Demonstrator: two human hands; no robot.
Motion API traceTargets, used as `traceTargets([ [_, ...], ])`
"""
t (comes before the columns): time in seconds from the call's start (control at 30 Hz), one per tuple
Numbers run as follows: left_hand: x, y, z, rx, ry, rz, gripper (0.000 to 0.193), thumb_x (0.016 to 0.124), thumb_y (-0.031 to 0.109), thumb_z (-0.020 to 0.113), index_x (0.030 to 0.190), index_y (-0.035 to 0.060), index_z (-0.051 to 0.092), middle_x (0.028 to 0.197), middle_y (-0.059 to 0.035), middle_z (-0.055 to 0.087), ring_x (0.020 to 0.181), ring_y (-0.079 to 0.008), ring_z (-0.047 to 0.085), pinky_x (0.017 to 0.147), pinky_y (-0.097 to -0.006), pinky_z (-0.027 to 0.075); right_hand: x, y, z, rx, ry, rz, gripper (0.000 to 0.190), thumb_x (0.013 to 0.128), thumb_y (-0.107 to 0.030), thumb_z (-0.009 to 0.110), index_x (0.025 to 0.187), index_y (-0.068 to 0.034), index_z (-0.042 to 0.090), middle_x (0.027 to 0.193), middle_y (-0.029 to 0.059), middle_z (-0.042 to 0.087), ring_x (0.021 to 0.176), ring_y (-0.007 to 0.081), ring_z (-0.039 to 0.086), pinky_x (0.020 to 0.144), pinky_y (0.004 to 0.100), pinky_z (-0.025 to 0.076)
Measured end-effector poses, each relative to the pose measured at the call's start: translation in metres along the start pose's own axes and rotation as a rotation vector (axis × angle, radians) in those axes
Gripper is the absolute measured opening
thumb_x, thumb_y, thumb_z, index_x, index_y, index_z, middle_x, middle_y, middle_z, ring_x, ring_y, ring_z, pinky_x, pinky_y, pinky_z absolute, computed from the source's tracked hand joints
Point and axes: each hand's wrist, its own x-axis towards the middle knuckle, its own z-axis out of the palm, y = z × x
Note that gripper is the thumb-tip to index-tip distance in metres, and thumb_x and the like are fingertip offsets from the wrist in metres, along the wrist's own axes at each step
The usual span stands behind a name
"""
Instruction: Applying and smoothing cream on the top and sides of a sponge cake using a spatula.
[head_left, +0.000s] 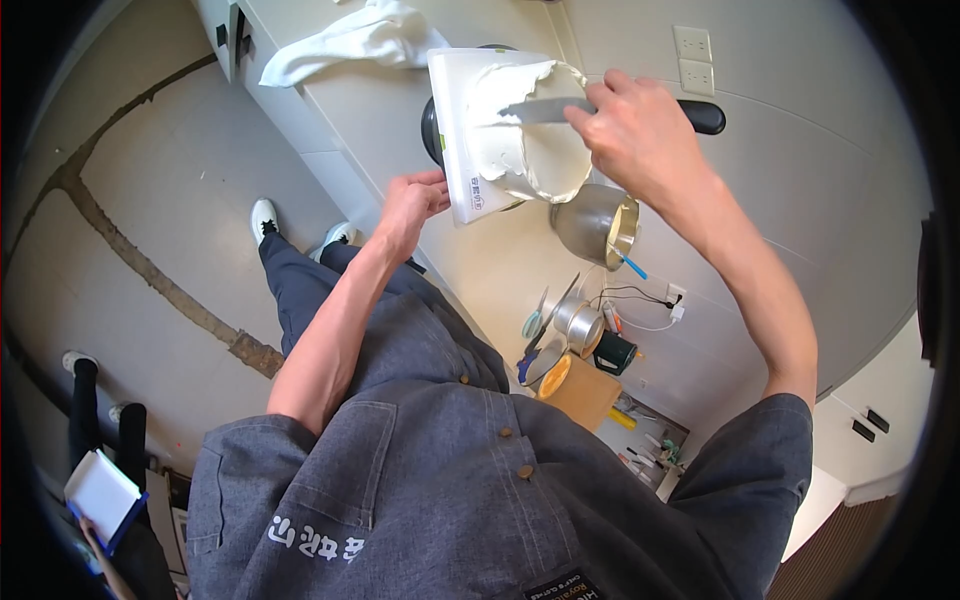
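Note:
A round cake covered in white cream (559, 150) stands on a white square board (461, 142), which rests on a dark turntable (430, 131). The cream is ragged along its upper rim. My right hand (637, 124) grips a spatula by its black handle (703, 118), and the metal blade (544, 111) lies over the top of the cake, against the cream. My left hand (420, 199) is at the board's near edge, fingers touching the edge or the turntable; which one I cannot tell.
Beside the cake, a metal mixing bowl (589, 217) holds cream and a blue-handled tool (632, 264). Scissors (534, 321), metal tins (581, 322), a dark green hand mixer (615, 354) and a cake layer (555, 376) lie farther along. A white cloth (360, 41) lies opposite. Another person stands behind.

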Motion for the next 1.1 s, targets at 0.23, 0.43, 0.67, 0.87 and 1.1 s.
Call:
traceTargets([
  [0.23,-0.003,0.027,0.001,-0.028,0.044,0.176,0.073,0.071,-0.011,0.039,0.144,-0.0193,0.044,0.140,-0.0251,0.060,0.134,-0.0293,0.056,0.119,-0.0402,0.040,-0.020,-0.021,-0.006,0.073,-0.013,-0.049,0.005,0.071,-0.008,0.069,0.074,-0.007,0.066,0.076,0.0063,0.062,0.083,0.0214,0.062,0.065,0.0353,0.049],
  [0.43,-0.005,0.018,-0.004,-0.125,0.038,0.047,0.067,0.078,-0.011,0.043,0.145,-0.0162,0.046,0.145,-0.0245,0.057,0.130,-0.0296,0.059,0.116,-0.0344,0.042,-0.010,-0.010,0.003,0.035,0.132,-0.027,0.005,0.073,-0.009,0.068,0.077,-0.007,0.066,0.078,0.0055,0.061,0.083,0.0216,0.062,0.066,0.0349,0.049],
  [0.67,-0.006,0.017,-0.002,-0.085,-0.044,-0.011,0.074,0.076,-0.010,0.040,0.149,-0.0157,0.040,0.145,-0.0280,0.056,0.130,-0.0315,0.059,0.115,-0.0394,0.044,-0.009,-0.007,0.001,0.057,0.022,0.006,0.008,0.071,-0.007,0.069,0.079,-0.007,0.068,0.073,0.0067,0.062,0.079,0.0235,0.062,0.062,0.0370,0.050],
  [0.87,0.005,0.037,-0.002,-0.026,0.022,0.150,0.090,0.073,-0.014,0.038,0.162,-0.0033,0.024,0.145,-0.0283,0.055,0.134,-0.0325,0.056,0.118,-0.0408,0.041,-0.020,-0.022,-0.008,0.093,0.000,-0.010,0.005,0.069,-0.009,0.070,0.071,-0.006,0.067,0.072,0.0076,0.065,0.081,0.0227,0.064,0.062,0.0356,0.050],
  [1.1,0.005,0.000,-0.010,-0.108,-0.041,-0.044,0.090,0.070,-0.018,0.038,0.158,-0.0069,0.028,0.144,-0.0244,0.056,0.136,-0.0318,0.054,0.120,-0.0399,0.039,-0.017,-0.025,-0.006,0.083,0.019,-0.003,0.007,0.069,-0.010,0.071,0.066,-0.005,0.069,0.073,0.0083,0.068,0.082,0.0218,0.065,0.063,0.0343,0.050],
])
